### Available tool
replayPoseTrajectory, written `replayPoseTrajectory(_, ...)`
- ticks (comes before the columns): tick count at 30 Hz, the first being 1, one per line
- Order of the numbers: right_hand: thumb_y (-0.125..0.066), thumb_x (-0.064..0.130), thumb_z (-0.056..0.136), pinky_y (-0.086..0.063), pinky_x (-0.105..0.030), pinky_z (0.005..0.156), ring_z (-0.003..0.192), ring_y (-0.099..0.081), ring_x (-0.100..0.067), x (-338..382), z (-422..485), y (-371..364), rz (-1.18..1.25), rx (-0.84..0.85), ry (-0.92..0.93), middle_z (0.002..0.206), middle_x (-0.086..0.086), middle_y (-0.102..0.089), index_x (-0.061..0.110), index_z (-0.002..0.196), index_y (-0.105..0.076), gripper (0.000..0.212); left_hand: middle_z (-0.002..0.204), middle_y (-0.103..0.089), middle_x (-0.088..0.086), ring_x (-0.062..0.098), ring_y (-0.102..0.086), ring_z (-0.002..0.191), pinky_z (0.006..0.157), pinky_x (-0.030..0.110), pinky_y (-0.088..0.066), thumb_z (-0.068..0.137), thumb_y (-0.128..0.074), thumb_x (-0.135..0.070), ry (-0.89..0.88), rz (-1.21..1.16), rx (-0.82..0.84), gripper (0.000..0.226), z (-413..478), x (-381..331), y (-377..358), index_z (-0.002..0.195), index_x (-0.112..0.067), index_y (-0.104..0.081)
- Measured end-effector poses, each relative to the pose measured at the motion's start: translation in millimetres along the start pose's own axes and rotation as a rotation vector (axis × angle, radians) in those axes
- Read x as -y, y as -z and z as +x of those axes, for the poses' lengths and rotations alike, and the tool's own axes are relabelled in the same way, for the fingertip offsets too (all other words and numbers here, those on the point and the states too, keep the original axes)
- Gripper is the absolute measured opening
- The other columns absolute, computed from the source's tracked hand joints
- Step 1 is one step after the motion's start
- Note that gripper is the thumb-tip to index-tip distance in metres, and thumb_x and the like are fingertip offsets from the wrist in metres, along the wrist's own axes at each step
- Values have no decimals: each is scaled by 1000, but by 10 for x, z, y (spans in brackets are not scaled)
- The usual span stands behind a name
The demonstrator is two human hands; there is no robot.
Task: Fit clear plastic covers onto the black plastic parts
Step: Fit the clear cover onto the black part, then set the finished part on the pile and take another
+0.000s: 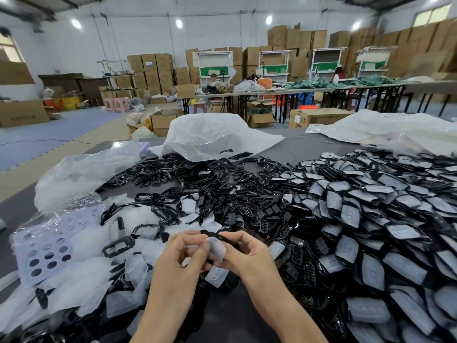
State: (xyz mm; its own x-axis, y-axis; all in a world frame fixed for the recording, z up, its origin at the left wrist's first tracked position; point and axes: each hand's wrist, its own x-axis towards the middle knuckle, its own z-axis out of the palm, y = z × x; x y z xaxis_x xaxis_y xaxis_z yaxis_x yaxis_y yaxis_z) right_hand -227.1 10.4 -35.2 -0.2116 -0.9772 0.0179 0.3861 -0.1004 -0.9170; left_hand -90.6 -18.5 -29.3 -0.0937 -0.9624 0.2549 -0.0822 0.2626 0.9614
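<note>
From my remote seat, the dark worktop [304, 147] fills the lower view and is almost buried. On the right lies the biggest heap: the covered parts [371, 206], black pieces with clear fronts, stacked like scales. In the middle spreads a pile of bare black frames [197, 179], running back under a white plastic bag [210, 134]. On the left sits a drift of loose clear covers [94, 280], beside a pale perforated sheet [49, 251].

Near the front edge, both hands meet above the worktop. The left hand [180, 258] has its fingers curled, pinching the edge of a clear cover [217, 250]. The right hand [249, 253] has its fingers curled round a black part [212, 234], which runs across the top between the two hands. The clear cover hangs just under that black part, touching it. I cannot tell whether it is seated.
</note>
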Motion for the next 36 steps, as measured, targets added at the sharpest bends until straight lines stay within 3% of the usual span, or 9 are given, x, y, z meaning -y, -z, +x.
replayPoseTrajectory(3,-82,17,82,-60,-37,85,103,-71,-34,4,-9,-8,-3,15,22,105,-16,-74,12,97,-76,16,85,-72,0,13,-66,59,59,20,-53,90,-70,-13,-12,14,-18,23,-19,18,-9,81,-35,-67)
replayPoseTrajectory(6,-74,27,87,-58,-27,83,100,-73,-29,12,-24,-27,0,60,38,105,-14,-75,14,99,-77,18,68,-70,2,10,-65,55,57,19,-53,90,-69,-10,0,-24,-47,14,-5,37,-4,90,-23,-63)
replayPoseTrajectory(9,-70,40,86,-58,-26,83,99,-73,-25,10,-22,-64,18,96,28,107,-12,-76,15,101,-77,30,69,-66,0,13,-64,55,56,22,-56,90,-67,-3,18,-64,-43,18,34,57,16,95,-18,-60)
replayPoseTrajectory(14,-74,11,89,-59,-27,80,94,-74,-25,-25,1,-24,-10,46,61,103,-11,-76,13,98,-77,11,76,-70,2,18,-68,62,61,20,-57,90,-67,-2,55,-139,13,16,38,49,17,99,-14,-65)
replayPoseTrajectory(19,-72,7,89,-59,-26,72,77,-74,-24,44,-20,-9,21,55,78,95,-13,-77,10,98,-77,11,86,-74,8,21,-72,72,67,22,-59,95,-59,-3,56,-174,81,16,24,28,22,101,-14,-68)
replayPoseTrajectory(22,-70,12,90,-59,-25,70,73,-71,-19,52,-27,-8,-10,37,103,92,-12,-77,14,96,-78,10,83,-74,7,16,-70,67,66,19,-56,95,-57,2,39,-129,120,20,13,23,16,101,-14,-67)
replayPoseTrajectory(30,-74,15,88,-57,-23,69,73,-69,-16,15,-12,0,-166,30,130,91,-11,-77,17,91,-76,4,68,-64,4,10,-59,63,65,24,-52,91,-67,-9,10,-47,176,24,-23,16,11,89,-33,-69)
replayPoseTrajectory(36,-66,12,95,-58,-25,74,80,-73,-23,20,-3,20,-73,79,99,99,-11,-76,19,99,-76,13,70,-70,6,12,-65,62,60,16,-52,95,-59,-3,31,-131,138,15,-5,-4,31,98,-14,-69)
